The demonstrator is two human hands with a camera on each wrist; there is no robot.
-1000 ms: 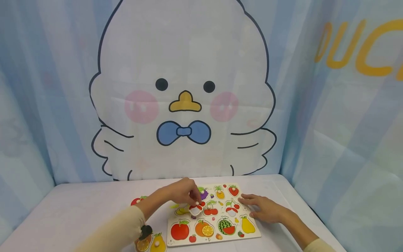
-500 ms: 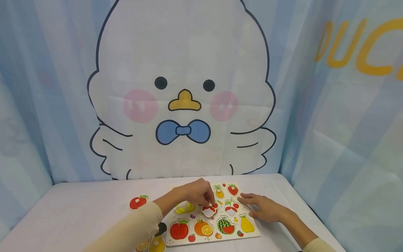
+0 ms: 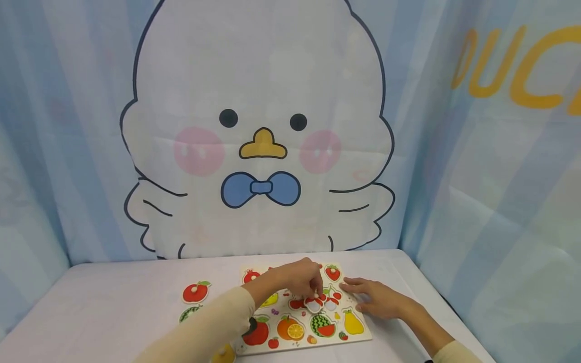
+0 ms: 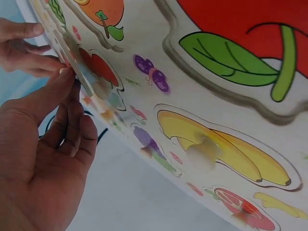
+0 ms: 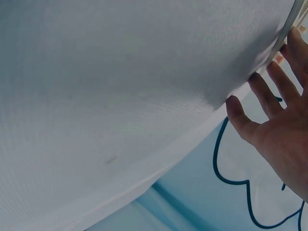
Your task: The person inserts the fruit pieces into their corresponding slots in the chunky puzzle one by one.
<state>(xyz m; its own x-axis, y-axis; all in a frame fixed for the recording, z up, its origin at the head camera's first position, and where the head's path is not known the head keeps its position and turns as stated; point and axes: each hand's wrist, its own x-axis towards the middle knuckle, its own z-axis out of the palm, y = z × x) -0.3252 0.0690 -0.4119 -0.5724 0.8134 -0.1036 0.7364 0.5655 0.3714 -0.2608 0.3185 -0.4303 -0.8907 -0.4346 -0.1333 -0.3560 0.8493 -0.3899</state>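
Red-and-white piece, beneath left hand's grip, over board

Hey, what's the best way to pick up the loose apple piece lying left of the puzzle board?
Probably pinch the round knob near the middle of the apple piece, coming straight down from above. The piece lies flat on the table, leaving its thin edge little to grip, while the knob stands up from it.

The left sleeve (cropped below) partly hides the puzzle board.
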